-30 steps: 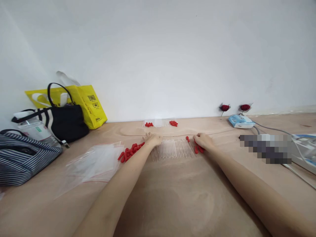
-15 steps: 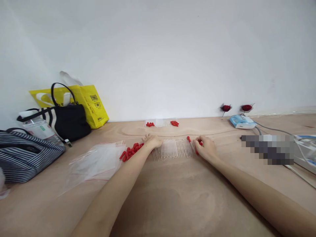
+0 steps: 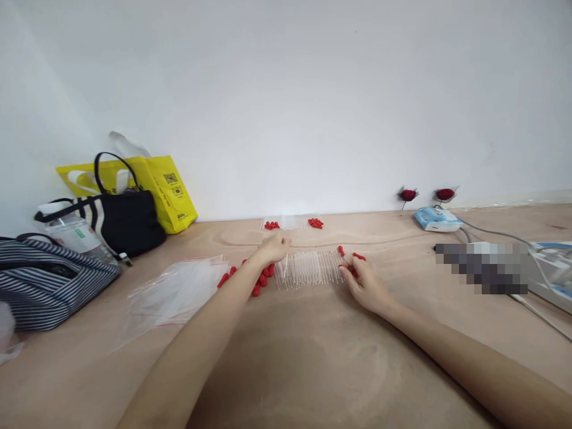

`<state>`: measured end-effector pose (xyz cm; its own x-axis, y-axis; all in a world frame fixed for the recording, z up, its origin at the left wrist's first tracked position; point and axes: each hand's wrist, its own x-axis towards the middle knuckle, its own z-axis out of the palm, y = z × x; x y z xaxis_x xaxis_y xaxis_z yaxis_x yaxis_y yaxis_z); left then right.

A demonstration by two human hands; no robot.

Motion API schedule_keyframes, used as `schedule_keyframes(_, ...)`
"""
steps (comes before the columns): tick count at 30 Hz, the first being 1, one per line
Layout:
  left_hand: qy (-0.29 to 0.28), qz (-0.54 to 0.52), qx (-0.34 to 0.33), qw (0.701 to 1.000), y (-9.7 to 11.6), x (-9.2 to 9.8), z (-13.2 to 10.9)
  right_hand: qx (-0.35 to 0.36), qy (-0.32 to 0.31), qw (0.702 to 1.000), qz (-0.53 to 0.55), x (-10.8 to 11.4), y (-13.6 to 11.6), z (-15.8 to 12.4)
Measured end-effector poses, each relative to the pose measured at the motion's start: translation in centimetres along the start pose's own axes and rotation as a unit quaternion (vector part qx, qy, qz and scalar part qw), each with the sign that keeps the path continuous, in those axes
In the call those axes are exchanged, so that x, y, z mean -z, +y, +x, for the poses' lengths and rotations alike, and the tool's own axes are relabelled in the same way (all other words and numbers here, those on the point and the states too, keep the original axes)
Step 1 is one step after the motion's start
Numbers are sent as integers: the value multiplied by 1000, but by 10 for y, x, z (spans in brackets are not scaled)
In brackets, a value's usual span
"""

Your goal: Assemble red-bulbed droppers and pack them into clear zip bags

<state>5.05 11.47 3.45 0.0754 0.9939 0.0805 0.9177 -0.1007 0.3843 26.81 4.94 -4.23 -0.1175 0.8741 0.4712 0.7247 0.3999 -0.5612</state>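
Observation:
A row of thin clear tubes (image 3: 310, 269) lies side by side on the table between my two hands. My left hand (image 3: 274, 248) is closed in a pinch over the row's left end, on what looks like one thin clear tube (image 3: 286, 261). My right hand (image 3: 367, 287) is closed at the right end, with a red rubber bulb (image 3: 354, 271) partly hidden in its fingers. Two loose red bulbs (image 3: 341, 251) lie just beyond that hand. Under and beside my left forearm sits a pile of red bulbs (image 3: 263, 279), partly covered by the arm.
Clear zip bags (image 3: 179, 289) lie left of the pile. Near the wall, another clear bag (image 3: 292, 221) has red bulbs at both ends. Bags, a yellow one (image 3: 172, 196) among them, stand left. A blue tissue pack (image 3: 438, 219), artificial roses (image 3: 408, 195) and cables (image 3: 496, 237) are right.
My left hand has lifted slightly, and a tube now shows at its fingertips. My right hand has shifted left to the tubes' end, uncovering a red bulb behind it.

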Motion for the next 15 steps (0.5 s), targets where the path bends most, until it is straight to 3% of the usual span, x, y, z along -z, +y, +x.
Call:
schedule_keyframes(3,-10,-45,-68,997,3,15,-25,29,-21,996,83,-4,-4,-3)
schedule_keyframes(5,-1,-59,-105,993,2,14,-47,34,-30,993,111,-6,-8,-6)
schedule_keyframes(9,6,-71,-253,965,-12,-7,-90,74,-77,984,141,-10,-18,-11)
schedule_keyframes(15,47,-85,-297,950,-29,-41,-114,117,-125,969,180,-13,-34,-19)
